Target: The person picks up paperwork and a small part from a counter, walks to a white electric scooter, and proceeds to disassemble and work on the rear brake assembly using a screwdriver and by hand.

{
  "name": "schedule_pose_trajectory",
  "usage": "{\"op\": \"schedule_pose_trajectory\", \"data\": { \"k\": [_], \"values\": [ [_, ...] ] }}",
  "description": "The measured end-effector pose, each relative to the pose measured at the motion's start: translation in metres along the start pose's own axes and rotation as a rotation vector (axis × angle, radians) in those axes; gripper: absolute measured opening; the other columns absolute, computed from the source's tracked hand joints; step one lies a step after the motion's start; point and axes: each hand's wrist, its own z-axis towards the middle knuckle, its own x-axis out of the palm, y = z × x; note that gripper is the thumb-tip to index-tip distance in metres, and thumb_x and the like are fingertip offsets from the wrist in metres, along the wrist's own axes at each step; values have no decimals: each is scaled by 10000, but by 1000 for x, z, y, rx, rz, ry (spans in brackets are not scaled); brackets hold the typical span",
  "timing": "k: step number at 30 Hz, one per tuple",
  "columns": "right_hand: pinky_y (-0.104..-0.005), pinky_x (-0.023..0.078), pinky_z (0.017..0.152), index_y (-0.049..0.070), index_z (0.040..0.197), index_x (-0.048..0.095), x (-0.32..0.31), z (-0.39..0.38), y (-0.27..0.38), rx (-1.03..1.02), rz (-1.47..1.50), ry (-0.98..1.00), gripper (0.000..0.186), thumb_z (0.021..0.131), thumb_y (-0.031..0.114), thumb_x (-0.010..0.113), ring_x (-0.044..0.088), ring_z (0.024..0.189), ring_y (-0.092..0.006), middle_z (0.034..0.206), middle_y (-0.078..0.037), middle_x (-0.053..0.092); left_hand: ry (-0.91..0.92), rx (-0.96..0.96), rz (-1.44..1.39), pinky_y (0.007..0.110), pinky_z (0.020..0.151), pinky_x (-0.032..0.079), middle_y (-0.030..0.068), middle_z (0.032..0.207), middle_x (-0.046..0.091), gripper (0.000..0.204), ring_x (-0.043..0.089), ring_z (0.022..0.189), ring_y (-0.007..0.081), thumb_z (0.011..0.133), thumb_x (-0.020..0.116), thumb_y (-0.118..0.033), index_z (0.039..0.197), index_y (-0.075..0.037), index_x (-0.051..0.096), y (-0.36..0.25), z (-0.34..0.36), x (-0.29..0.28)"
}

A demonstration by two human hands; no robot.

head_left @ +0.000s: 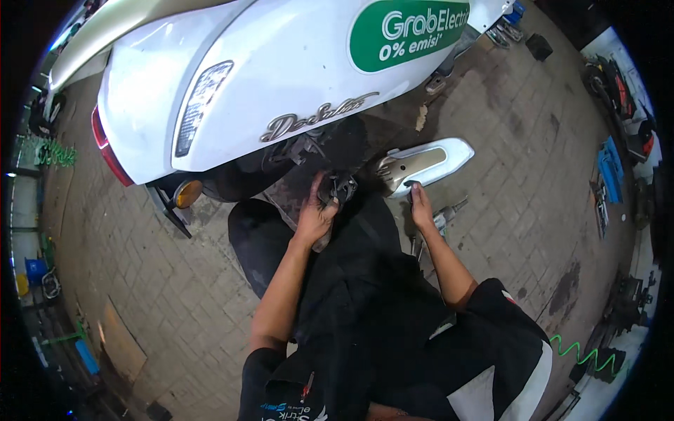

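Observation:
My left hand (pixel 316 214) is closed on a dark metal part (pixel 340 189) between my legs, beneath the rear body of a white scooter (pixel 295 63). A white trim panel with a gold inner face (pixel 432 158) lies to the right. At its lower edge is my right hand (pixel 420 203), fingers curled; whatever they may hold is too small to make out. Tools with metal bodies (pixel 442 217) lie on the floor beside that hand, partly hidden by it and my leg.
Blue tool cases (pixel 609 168) with tools are at the right, near parked vehicle parts (pixel 618 91). A green coiled hose (pixel 583 351) runs at the lower right. A flat cardboard sheet (pixel 119 344) lies at the lower left. An orange reflector (pixel 188 194) sits under the scooter's tail.

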Motion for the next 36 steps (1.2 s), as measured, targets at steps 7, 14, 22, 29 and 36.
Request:
{"op": "schedule_pose_trajectory", "data": {
  "k": [7,14,22,29,36],
  "values": [
    [-354,459,759,-1,995,588,7,-35,197,-690,-148,326,208,940,198,563,592,842,-298,892,-152,591,-38,121,95,435,957,426,267,1254,539,714,520,1163,448,834,610,-249,1458,-141,281,-5,6,1],
    [-378,471,667,3,933,609,28,-45,217,-947,-212,243,105,846,50,645,601,782,-315,852,-128,587,-30,189,-13,419,947,435,242,1211,574,682,564,1135,400,865,584,-227,1461,-142,262,-7,4,-3],
    [-369,472,658,4,929,613,33,-43,223,-975,-224,234,112,837,52,654,603,775,-310,842,-124,590,-50,292,-88,413,918,461,233,1152,609,686,606,1072,387,864,574,-205,1464,-144,248,-8,4,2],
    [-400,503,683,60,1001,660,32,-24,226,-1320,-513,279,278,729,75,713,603,844,-305,941,-93,620,-34,50,60,460,890,475,264,1148,604,714,605,1045,412,843,598,-271,1467,-209,257,-7,-4,-10],
    [-365,485,577,98,926,664,18,6,261,-1640,-711,460,277,654,89,718,580,736,-241,824,-43,595,3,238,-58,424,856,489,238,1081,617,702,622,989,386,856,569,-270,1469,-168,244,13,14,-1]
  ]
}}
